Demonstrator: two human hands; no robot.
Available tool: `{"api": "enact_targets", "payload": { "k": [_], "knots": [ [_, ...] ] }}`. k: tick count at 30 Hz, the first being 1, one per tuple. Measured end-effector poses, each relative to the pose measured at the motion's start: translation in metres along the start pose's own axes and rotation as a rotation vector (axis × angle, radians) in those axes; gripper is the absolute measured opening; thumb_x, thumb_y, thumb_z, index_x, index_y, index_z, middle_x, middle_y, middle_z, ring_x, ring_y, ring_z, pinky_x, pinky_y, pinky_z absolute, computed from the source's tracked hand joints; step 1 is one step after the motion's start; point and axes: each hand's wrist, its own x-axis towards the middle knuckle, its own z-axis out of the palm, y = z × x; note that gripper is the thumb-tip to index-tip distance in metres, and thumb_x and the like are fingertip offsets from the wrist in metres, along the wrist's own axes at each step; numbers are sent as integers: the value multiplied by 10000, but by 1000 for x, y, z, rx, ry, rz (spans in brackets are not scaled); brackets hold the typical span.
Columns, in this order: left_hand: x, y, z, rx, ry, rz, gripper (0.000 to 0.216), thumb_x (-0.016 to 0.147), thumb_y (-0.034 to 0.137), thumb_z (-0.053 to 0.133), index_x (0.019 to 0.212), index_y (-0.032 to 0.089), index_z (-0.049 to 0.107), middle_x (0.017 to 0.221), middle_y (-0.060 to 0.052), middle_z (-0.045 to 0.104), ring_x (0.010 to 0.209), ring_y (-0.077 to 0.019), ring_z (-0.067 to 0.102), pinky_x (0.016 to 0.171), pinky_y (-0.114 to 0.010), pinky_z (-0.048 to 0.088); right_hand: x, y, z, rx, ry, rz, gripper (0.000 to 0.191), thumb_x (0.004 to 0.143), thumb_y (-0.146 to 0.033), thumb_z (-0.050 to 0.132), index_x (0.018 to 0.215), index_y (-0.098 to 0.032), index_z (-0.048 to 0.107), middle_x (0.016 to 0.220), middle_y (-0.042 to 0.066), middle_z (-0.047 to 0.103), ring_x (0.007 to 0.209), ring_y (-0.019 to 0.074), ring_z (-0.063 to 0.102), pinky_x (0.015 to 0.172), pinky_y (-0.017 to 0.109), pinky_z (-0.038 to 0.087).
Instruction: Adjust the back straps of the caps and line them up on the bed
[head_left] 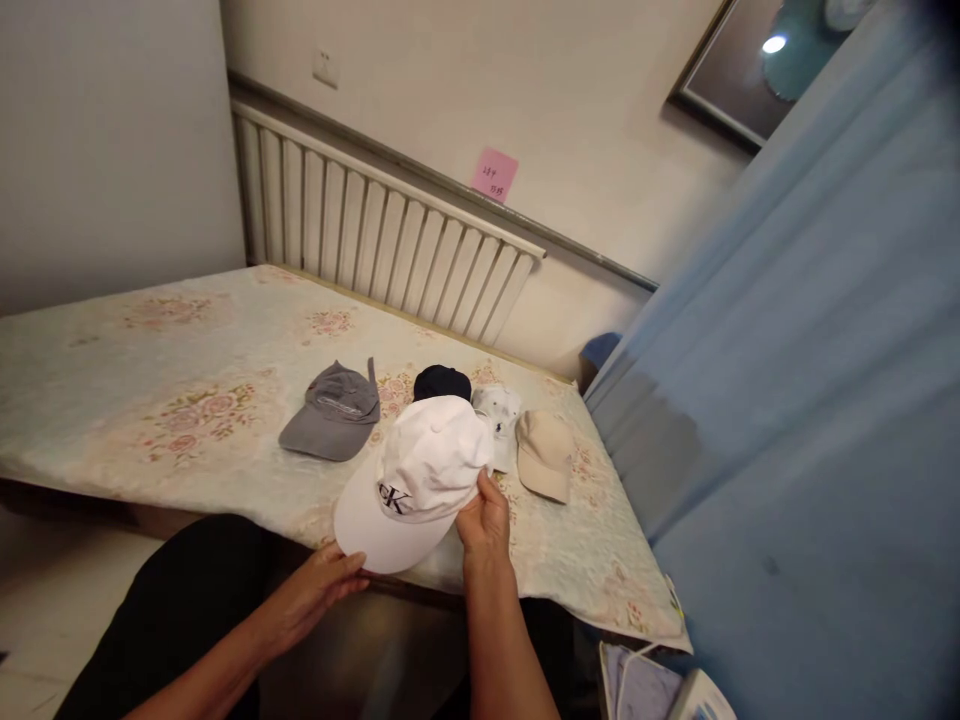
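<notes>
A white cap (421,478) with dark letters on its front is held over the near edge of the table. My left hand (319,585) pinches the brim from below. My right hand (484,520) grips the cap's back right side, thumb on top. Behind it on the table lie a grey cap (334,410), a black cap (442,381), a small white cap (501,410) and a beige cap (544,452).
The table wears a pale floral cloth (150,380). A white radiator (375,225) runs along the wall behind, with a pink sticky note (494,174) above it. A blue curtain (810,400) hangs at the right. Papers (652,685) lie at the lower right.
</notes>
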Motion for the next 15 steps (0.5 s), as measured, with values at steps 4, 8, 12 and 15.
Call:
{"api": "enact_targets", "payload": {
  "k": [4, 8, 12, 15],
  "knots": [
    [0, 4, 0, -50, -62, -31, 425, 710, 216, 785, 1119, 207, 668, 1183, -112, 685, 1026, -281, 663, 853, -353, 544, -10, -7, 1, -2, 2, -1, 389, 753, -238, 702, 1134, -185, 639, 1074, 78, 739, 1069, 230, 662, 1046, 467, 427],
    [4, 14, 4, -220, -64, -1, 517, 735, 312, 766, 1221, 238, 610, 1162, -102, 695, 1095, -306, 634, 912, -416, 522, -20, -13, 1, -8, 43, 7, 393, 748, -303, 731, 1112, -181, 646, 1070, 81, 739, 1061, 228, 664, 1036, 457, 440],
    [6, 30, 10, -306, -50, -61, 506, 739, 383, 752, 1203, 227, 627, 1087, -113, 723, 1085, -324, 640, 892, -428, 530, -33, -16, 2, -81, -20, 23, 421, 746, -328, 740, 1125, -172, 643, 1070, 90, 737, 1028, 230, 678, 1012, 435, 464],
    [5, 42, 12, -326, -88, -90, 405, 793, 365, 696, 1162, 203, 654, 1031, -121, 736, 1065, -337, 649, 864, -438, 537, -41, -15, 3, -137, -94, 41, 426, 760, -329, 729, 1144, -167, 638, 1081, 96, 732, 1044, 240, 672, 982, 424, 487]
  ]
}}
